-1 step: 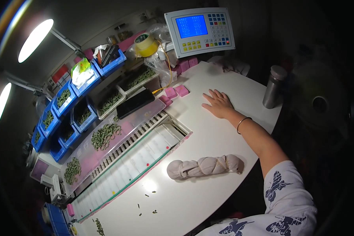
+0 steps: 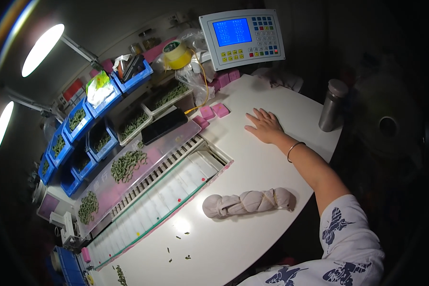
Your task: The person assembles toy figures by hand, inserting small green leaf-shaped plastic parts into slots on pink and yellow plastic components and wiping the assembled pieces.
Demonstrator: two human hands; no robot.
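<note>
My right hand [image 2: 266, 127] lies palm down on the white table [image 2: 267, 167]. Its fingers are spread and hold nothing. A thin bangle [image 2: 291, 151] circles the wrist. Pink blocks [image 2: 208, 112] are nearest the fingertips, to the left. Closer to me rests a rolled, tied bundle of pale cloth [image 2: 248, 202], apart from the hand. Heaps of small green ring-like pieces [image 2: 127, 166] sit on a clear sheet over a slotted rack. A few loose green bits [image 2: 187, 257] are scattered on the tabletop. My left hand is out of the picture.
Blue bins [image 2: 78, 119] with green pieces stand at the left, beneath two bright lamps [image 2: 44, 50]. A black phone [image 2: 164, 126] lies by the trays. A control panel [image 2: 243, 39] rises at the back. A metal flask [image 2: 332, 106] stands at the right edge. A white-sectioned channel [image 2: 152, 209] runs along the table.
</note>
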